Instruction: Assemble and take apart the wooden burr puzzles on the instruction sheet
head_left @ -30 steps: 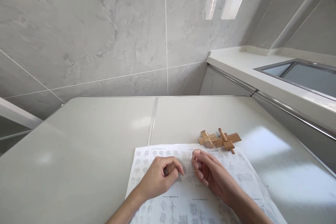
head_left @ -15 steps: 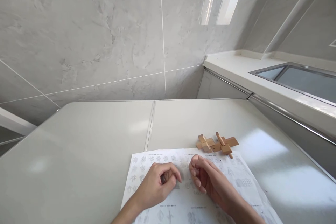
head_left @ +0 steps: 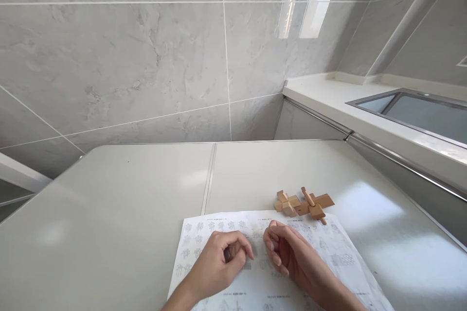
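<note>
My left hand (head_left: 224,261) rests on a printed paper sheet (head_left: 260,284), its fingers curled in loosely with a small gap by the thumb and nothing seen in it. Across a narrow gap lies my right hand (head_left: 292,255), turned partly palm-up, fingers folded together and no object showing. Two wooden interlocking puzzles sit just beyond the right hand, near the sheet's far edge: a smaller pale burr puzzle (head_left: 287,203) and a larger brown one (head_left: 316,205) with crossed bars. They lie side by side, and neither hand touches them. The hands hide part of the sheet's line drawings.
The sheet lies on a pale folding table (head_left: 127,223) with a seam down its middle. A white counter (head_left: 328,90) with an inset sink (head_left: 419,109) runs along the right. Grey tiled wall (head_left: 146,58) stands behind the table.
The whole scene sits slightly lower in the picture, as the head view has tipped up a little. Both hands and the puzzles keep nearly the same places on the table.
</note>
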`<state>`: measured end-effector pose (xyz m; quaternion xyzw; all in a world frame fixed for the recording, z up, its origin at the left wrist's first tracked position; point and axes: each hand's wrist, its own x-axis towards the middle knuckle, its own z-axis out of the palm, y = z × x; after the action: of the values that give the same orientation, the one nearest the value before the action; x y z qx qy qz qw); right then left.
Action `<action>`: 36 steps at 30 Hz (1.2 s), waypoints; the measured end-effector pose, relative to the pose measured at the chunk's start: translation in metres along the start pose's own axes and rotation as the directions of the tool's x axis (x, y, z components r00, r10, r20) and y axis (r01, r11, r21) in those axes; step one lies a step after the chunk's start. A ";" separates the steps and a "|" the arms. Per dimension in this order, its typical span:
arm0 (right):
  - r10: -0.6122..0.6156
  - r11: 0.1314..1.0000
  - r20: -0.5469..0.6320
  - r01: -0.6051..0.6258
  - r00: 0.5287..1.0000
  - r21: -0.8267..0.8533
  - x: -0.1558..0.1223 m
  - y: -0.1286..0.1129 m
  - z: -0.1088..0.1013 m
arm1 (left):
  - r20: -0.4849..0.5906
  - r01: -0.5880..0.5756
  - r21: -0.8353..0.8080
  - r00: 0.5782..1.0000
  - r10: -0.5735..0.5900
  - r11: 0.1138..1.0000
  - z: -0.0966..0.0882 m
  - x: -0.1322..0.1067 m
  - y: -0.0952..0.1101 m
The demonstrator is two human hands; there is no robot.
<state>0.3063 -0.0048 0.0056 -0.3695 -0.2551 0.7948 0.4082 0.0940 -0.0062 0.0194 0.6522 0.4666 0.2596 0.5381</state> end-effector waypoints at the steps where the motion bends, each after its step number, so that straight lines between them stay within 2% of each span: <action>1: 0.004 1.000 -0.004 -0.004 1.000 -0.005 0.000 0.000 0.000 | 0.002 0.003 -0.001 1.000 -0.003 1.000 0.000 0.000 0.000; 7: 0.034 0.998 0.002 -0.034 0.999 -0.050 0.003 0.003 -0.004 | -0.001 0.006 -0.003 1.000 -0.006 1.000 -0.001 -0.002 -0.002; 15: 0.019 0.999 -0.004 -0.019 1.000 -0.026 0.004 0.008 -0.010 | 0.007 0.002 -0.014 1.000 -0.002 1.000 -0.001 -0.002 -0.002; 36: 0.028 0.998 -0.002 -0.028 1.000 -0.048 0.004 0.003 -0.005 | -0.005 0.019 0.047 1.000 -0.019 0.999 -0.001 -0.002 0.002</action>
<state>0.3075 -0.0024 -0.0011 -0.3831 -0.2687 0.7939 0.3883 0.0926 -0.0072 0.0218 0.6596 0.4800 0.2450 0.5239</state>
